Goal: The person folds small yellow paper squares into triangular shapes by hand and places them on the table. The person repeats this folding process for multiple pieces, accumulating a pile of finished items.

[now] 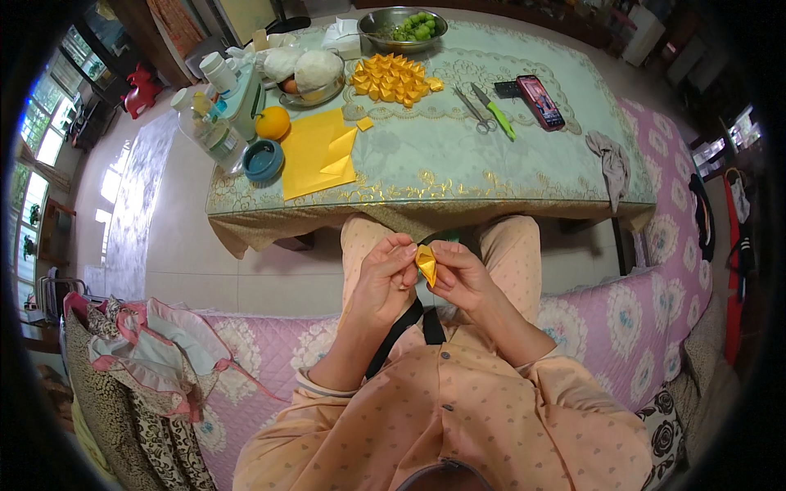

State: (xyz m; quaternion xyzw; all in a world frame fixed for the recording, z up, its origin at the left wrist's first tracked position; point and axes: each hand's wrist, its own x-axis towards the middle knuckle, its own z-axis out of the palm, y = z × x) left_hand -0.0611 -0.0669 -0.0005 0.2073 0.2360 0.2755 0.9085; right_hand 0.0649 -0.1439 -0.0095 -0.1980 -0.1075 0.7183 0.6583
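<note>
Between my two hands, above my lap, is a small folded piece of shiny gold paper. My left hand pinches its left side with thumb and fingers. Its right side is gripped by my right hand. On the table, sheets of gold paper lie in a flat stack near the front left, with a partly folded piece on top and a small gold square beside them. Farther back sits a cluster of folded gold paper ingots.
Scissors and a green-handled knife lie mid-table, left of a smartphone. A blue bowl, an orange and a plastic bottle crowd the left edge. Behind stands a metal bowl of grapes. A cloth hangs over the front right edge.
</note>
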